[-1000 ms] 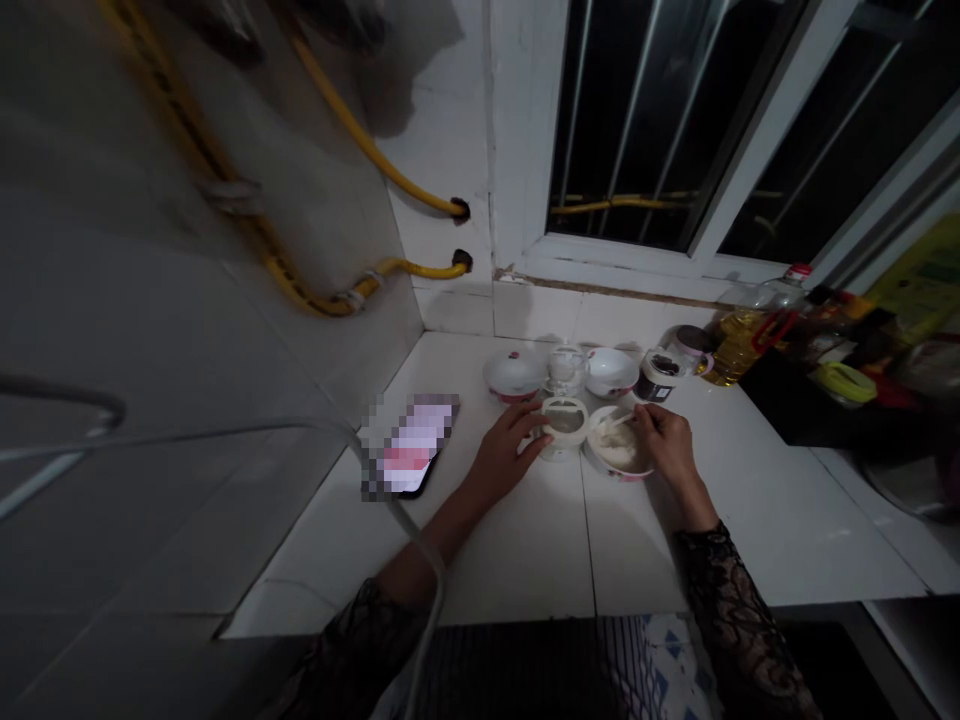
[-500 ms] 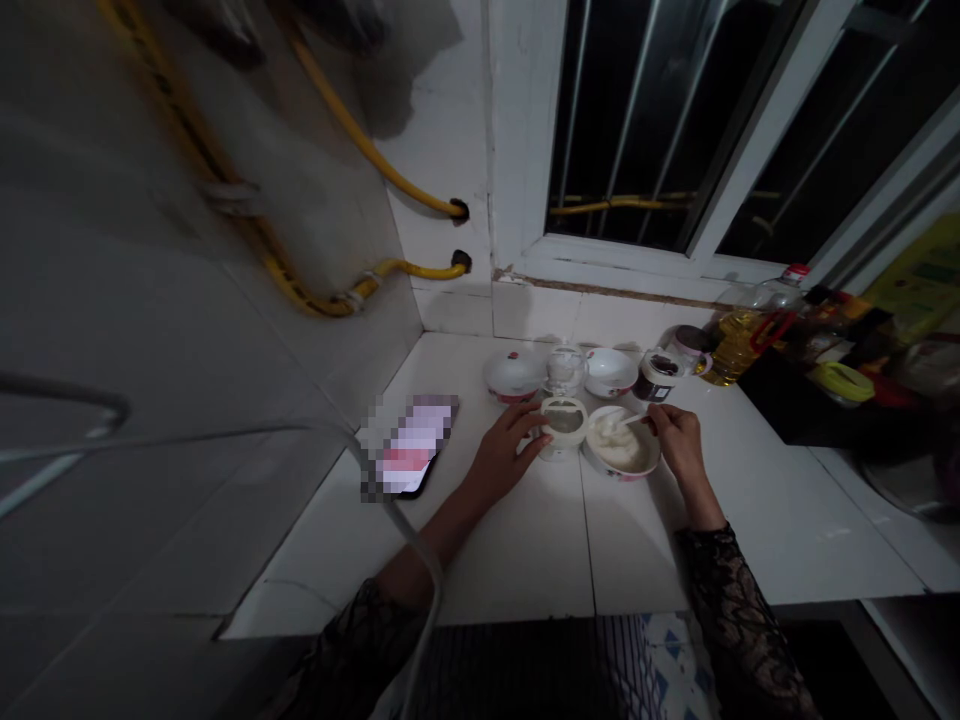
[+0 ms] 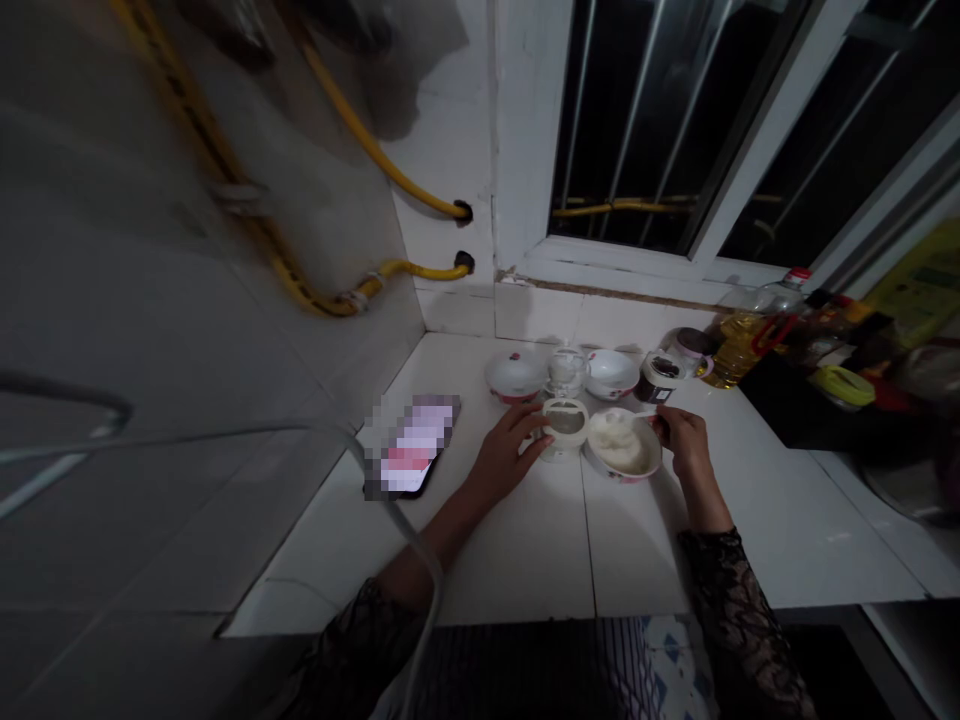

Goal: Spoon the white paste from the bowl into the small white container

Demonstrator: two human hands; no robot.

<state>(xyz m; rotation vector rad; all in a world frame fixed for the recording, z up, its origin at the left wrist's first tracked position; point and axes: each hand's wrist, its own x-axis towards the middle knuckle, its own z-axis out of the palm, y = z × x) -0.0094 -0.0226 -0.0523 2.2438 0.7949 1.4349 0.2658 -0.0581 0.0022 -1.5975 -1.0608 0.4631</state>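
Note:
My left hand [image 3: 514, 445] has its thumb and fingers around the side of a small clear jar with a white rim [image 3: 565, 450], which stands on the counter. Between the finger and thumb of my right hand [image 3: 682, 437] is the handle of a white spoon [image 3: 642, 414]. The spoon's far end is in a bowl [image 3: 626, 476] with a pink-patterned outside, among white, powdery-looking contents [image 3: 621, 443]. Bowl and jar stand side by side. What the jar contains is hard to make out.
Behind are two more bowls [image 3: 514, 374] [image 3: 611, 371], a clear container [image 3: 566, 370] and a dark-labelled jar [image 3: 658, 378]. A phone [image 3: 417, 445] lies left. An oil bottle [image 3: 735, 345] and black box [image 3: 795, 395] stand right. A grey cable [image 3: 409, 530] crosses in front.
My right hand has shifted slightly with the spoon, whose handle now lies lower across the bowl's back rim. The white contents look moved about. My left hand stays on the jar.

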